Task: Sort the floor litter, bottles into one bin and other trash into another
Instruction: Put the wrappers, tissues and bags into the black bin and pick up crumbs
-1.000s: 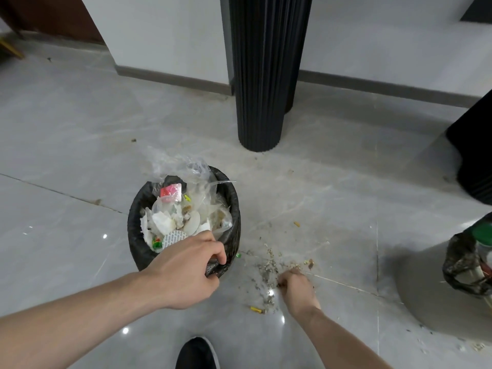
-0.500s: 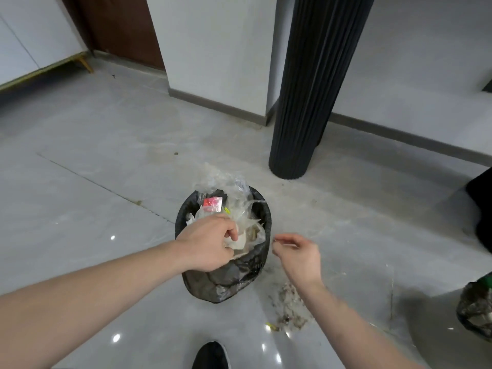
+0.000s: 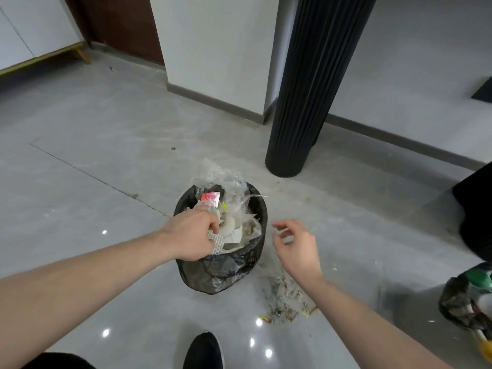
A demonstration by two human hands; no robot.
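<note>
A round trash bin lined with a black bag stands on the grey floor, heaped with white paper, clear plastic and a red wrapper. My left hand rests over its near-left rim, fingers curled shut on the rim beside a white patterned wrapper. My right hand hovers just right of the bin, fingers apart, nothing visible in it. Below it a patch of small crumbs and a yellow scrap lie on the floor. A second black-bagged bin at the right edge holds a green-capped bottle.
A black fluted column stands behind the bin, against a white wall corner. Another dark object fills the right edge. My black shoe is at the bottom centre. Small debris specks dot the floor at the left.
My right hand has risen from the floor crumbs to beside the bin and its fingers have spread. My left hand stays on the bin's rim. The view has tilted upward.
</note>
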